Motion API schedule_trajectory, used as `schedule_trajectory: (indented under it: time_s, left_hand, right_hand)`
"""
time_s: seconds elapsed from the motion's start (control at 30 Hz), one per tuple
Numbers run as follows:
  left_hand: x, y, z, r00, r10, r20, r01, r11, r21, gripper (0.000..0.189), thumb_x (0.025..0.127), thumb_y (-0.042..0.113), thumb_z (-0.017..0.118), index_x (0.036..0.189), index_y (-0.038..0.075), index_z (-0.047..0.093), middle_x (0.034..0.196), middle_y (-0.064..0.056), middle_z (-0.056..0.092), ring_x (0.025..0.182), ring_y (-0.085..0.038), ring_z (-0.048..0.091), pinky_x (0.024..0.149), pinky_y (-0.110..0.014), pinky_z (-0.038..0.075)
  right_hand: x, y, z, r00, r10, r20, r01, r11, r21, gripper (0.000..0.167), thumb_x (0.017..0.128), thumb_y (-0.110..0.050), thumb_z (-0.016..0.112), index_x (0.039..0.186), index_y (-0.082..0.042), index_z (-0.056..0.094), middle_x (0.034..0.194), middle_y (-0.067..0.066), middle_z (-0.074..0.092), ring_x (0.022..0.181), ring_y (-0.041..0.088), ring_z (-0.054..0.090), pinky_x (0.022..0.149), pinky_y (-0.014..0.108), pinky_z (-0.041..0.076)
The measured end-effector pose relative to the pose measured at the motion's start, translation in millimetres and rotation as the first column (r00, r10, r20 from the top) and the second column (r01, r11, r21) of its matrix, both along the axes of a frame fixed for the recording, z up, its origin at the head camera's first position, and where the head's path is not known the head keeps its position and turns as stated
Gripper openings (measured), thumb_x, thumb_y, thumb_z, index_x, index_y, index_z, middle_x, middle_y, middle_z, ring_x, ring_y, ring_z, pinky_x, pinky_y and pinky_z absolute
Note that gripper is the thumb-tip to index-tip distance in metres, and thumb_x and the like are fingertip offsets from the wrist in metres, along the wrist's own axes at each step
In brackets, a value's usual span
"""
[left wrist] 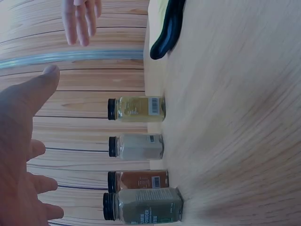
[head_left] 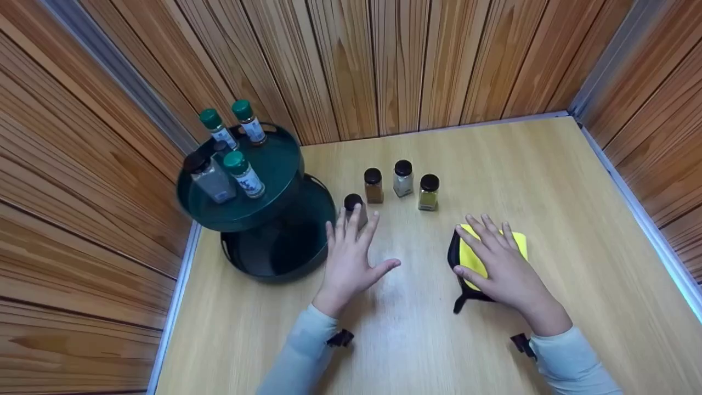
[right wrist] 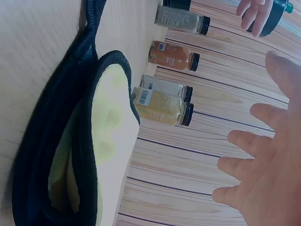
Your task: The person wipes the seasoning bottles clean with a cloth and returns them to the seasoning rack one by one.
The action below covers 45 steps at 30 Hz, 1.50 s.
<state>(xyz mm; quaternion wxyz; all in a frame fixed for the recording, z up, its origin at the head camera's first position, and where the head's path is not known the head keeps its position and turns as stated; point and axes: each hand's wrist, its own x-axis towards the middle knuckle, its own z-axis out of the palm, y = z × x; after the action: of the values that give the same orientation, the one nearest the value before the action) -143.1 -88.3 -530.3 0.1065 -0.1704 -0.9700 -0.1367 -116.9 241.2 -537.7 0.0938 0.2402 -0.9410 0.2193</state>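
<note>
Spread, gripping nothing, at the left hand [head_left: 351, 260], with the front jar [left wrist: 150, 207] just ahead of those fingers, nearer to them than to the right hand [head_left: 502, 269], upright on the bench [head_left: 417, 334], long axis vertical; likewise spread at the right, above one yellow pouch [head_left: 471, 260]. Farther out, count three more jars [head_left: 403, 184], upright; leftward, one two-tier rack [head_left: 269, 213], bearing three green-capped bottles [head_left: 250, 182] and at least one dark-capped bottle [head_left: 214, 182] on top.

four jars [left wrist: 141, 109], two hands [left wrist: 16, 150], perhaps a pouch [left wrist: 169, 30]
</note>
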Motion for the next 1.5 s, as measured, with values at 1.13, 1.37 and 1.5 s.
schedule_trajectory:
  time_s: [1.13, 1.37, 1.5]
  left_hand:
    - [-44.4, 2.6, 1.8, 0.972, 0.178, 0.151, -0.231, 0.823, 0.519, 0.106, 0.084, 0.044, 0.083, 0.163, 0.015, 0.018, 0.166, -0.011, 0.028, 0.152, -0.031, 0.029, 0.122, -0.049, 0.029]
    - [-55.2, 3.5, -2.0, 0.931, 0.23, 0.283, -0.355, 0.751, 0.557, 0.107, 0.085, 0.034, 0.085, 0.164, 0.02, 0.015, 0.165, -0.012, 0.029, 0.151, -0.03, 0.03, 0.122, -0.049, 0.029]
    - [-60.4, 4.5, -5.3, 0.916, 0.246, 0.317, -0.391, 0.727, 0.565, 0.107, 0.084, 0.031, 0.086, 0.164, 0.02, 0.015, 0.165, -0.012, 0.03, 0.151, -0.029, 0.031, 0.122, -0.048, 0.03]
  right_hand:
    - [-5.9, 21.4, -4.5, 0.98, -0.186, 0.07, 0.191, 0.98, -0.062, 0.073, 0.097, -0.038, 0.07, 0.157, -0.011, 0.04, 0.161, 0.022, 0.035, 0.15, 0.047, 0.026, 0.125, 0.061, 0.008]
    - [-7.5, 23.7, -5.1, 0.969, -0.21, 0.126, 0.22, 0.973, -0.065, 0.072, 0.098, -0.041, 0.067, 0.158, -0.011, 0.038, 0.161, 0.023, 0.034, 0.149, 0.049, 0.026, 0.123, 0.063, 0.011]
    - [-8.3, 24.4, -3.5, 0.964, -0.225, 0.144, 0.236, 0.97, -0.065, 0.073, 0.099, -0.043, 0.066, 0.159, -0.012, 0.037, 0.162, 0.023, 0.033, 0.148, 0.051, 0.026, 0.123, 0.063, 0.011]
